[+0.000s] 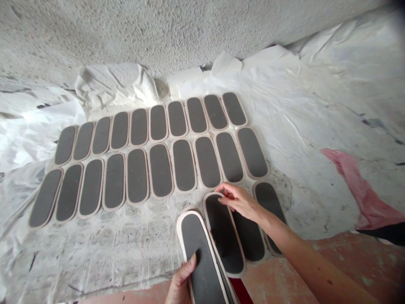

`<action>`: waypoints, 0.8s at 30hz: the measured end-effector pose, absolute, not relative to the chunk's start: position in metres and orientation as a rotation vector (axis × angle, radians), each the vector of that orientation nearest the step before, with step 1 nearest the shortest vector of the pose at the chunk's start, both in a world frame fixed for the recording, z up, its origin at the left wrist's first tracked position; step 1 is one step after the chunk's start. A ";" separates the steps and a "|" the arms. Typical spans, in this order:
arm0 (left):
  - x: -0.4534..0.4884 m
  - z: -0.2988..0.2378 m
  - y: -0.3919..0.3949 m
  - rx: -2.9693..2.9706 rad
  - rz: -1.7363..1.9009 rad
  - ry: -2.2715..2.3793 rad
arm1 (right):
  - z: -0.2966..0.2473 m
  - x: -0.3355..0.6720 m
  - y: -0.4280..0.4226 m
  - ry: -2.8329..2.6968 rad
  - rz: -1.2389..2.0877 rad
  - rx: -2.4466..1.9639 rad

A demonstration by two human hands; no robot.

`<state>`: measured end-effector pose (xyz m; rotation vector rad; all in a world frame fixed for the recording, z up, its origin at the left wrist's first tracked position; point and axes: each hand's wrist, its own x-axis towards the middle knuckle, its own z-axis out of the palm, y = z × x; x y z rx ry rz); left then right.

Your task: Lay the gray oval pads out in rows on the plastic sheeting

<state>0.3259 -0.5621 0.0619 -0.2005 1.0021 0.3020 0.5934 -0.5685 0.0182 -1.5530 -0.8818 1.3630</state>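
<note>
I have the panel (224, 236) at the near row, left of its neighbour (249, 238) and just beside or slightly over its edge; whether it bears fully on the sheet (316, 109) I cannot tell. I judge the step in hand to be setting this panel into line. The move calls for the long sides parallel, the rounded far end level with the neighbour's, and a release that does not drag the panel. The right hand (238, 200) reaches in from the right, forearm low across the near row, wrist roughly straight; its fingers are bent and nearly closed, thumb and fingertips pinching the panel's far end at the rim. The left hand (180, 283) is low at the near edge and clasps the stack (202, 261), thumb flat on the top face; the fingers beneath are mostly hidden, so I cannot tell their exact spread. The stack slants beside the panel and, in my judgement, must be kept clear of it. Beyond lie two full rows (160, 169), then the rough wall (190, 38); a pink cloth (354, 185) lies to the right, and reddish floor (268, 278) shows nearest me.
</note>
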 end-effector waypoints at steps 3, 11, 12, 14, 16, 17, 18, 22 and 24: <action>0.329 0.067 -0.561 -0.139 0.341 1.069 | 0.022 0.595 -0.570 -0.830 1.406 -1.488; 0.332 0.067 -0.558 -0.074 0.338 1.132 | 0.019 0.598 -0.573 -0.768 1.423 -1.423; 0.332 0.064 -0.559 -0.065 0.327 1.141 | 0.016 0.598 -0.574 -0.777 1.408 -1.439; 0.331 0.060 -0.561 -0.058 0.291 1.150 | 0.011 0.597 -0.576 -0.801 1.378 -1.469; 0.329 0.057 -0.563 -0.079 0.247 1.157 | 0.010 0.596 -0.578 -0.841 1.346 -1.500; 0.328 0.056 -0.564 -0.090 0.234 1.164 | 0.011 0.596 -0.578 -0.872 1.318 -1.526; 0.328 0.055 -0.565 -0.098 0.233 1.171 | 0.013 0.596 -0.578 -0.908 1.283 -1.557; 0.327 0.054 -0.568 -0.084 0.263 1.191 | 0.022 0.593 -0.577 -1.102 1.079 -1.716; 0.327 0.054 -0.567 -0.063 0.254 1.189 | 0.024 0.592 -0.577 -1.170 0.996 -1.768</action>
